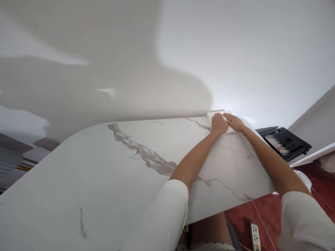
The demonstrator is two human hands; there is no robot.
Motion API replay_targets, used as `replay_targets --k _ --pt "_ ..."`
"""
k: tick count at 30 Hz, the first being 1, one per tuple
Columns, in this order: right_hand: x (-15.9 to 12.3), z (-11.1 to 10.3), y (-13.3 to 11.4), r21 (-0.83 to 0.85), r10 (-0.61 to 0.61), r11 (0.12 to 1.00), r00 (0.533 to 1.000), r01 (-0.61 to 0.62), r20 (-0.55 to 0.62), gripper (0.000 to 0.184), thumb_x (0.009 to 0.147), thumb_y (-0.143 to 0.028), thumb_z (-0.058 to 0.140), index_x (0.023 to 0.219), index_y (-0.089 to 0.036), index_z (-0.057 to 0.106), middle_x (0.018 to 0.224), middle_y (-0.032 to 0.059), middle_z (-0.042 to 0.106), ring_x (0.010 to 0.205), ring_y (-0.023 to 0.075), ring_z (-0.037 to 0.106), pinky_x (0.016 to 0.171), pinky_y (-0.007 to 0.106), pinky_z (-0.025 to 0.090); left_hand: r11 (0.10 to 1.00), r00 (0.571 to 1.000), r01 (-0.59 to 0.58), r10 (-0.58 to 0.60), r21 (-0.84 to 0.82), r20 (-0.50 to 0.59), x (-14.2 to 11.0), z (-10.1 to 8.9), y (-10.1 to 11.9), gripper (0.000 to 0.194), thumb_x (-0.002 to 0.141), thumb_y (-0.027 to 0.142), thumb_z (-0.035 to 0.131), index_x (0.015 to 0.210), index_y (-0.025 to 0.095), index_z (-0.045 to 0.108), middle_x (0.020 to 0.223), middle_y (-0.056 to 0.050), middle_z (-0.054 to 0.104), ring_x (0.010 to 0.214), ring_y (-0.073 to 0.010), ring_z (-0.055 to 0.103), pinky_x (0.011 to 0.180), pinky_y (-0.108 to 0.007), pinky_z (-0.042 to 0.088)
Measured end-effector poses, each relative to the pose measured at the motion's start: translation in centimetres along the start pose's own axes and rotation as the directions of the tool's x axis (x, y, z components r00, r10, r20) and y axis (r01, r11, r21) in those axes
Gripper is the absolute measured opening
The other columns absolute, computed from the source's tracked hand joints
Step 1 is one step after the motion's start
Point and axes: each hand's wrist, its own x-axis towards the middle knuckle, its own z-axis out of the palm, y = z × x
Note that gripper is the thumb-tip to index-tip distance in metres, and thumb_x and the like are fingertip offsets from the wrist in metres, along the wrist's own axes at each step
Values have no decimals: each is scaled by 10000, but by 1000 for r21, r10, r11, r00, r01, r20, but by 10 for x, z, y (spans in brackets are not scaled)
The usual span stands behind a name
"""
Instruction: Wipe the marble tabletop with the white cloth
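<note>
A folded white cloth (210, 118) lies at the far edge of the white marble-patterned table (117, 181), close to the wall. My left hand (220, 124) presses down on the cloth, its fingers bent onto the fabric. Beside it, my right hand (235, 122) rests flat with fingers stretched out over the cloth, their tips close to the left hand. Both arms reach forward across the tabletop. The underside of each palm is hidden.
A glossy pale wall (183, 94) rises behind the table. To the right, below table height, sits a black plastic case (295, 141) with a blurred patch. A power strip (254, 237) lies on the red tiled floor (264, 212). The table corners are rounded.
</note>
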Motion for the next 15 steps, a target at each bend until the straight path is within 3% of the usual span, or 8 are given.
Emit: replay_targets --k 4,9,15 --pt "12 3 23 -15 -4 1000 1000 4 1 545 926 -367 277 1444 -220 365 1491 -8 361 1382 222 296 1158 429 235 1000 1000 -27 27 -11 -14 19 7 4 544 910 251 310 1394 5 354 1464 -170 373 1372 -262 294 1137 -383 217" --pt "5 -4 54 -16 60 998 998 -61 -20 539 925 -360 273 1442 -238 365 1488 -18 364 1375 224 310 1141 444 275 999 999 -17 18 -49 32 37 18 29 541 918 243 307 1402 5 344 1477 -185 346 1383 -277 274 1145 -419 205" --pt "-22 -16 76 -19 121 992 993 -121 -1 549 900 -322 303 1434 -221 382 1484 -12 371 1373 212 313 1147 428 266 996 998 -58 60 -73 29 30 27 62 563 919 244 298 1406 -36 322 1496 -185 311 1400 -289 237 1155 -407 186"
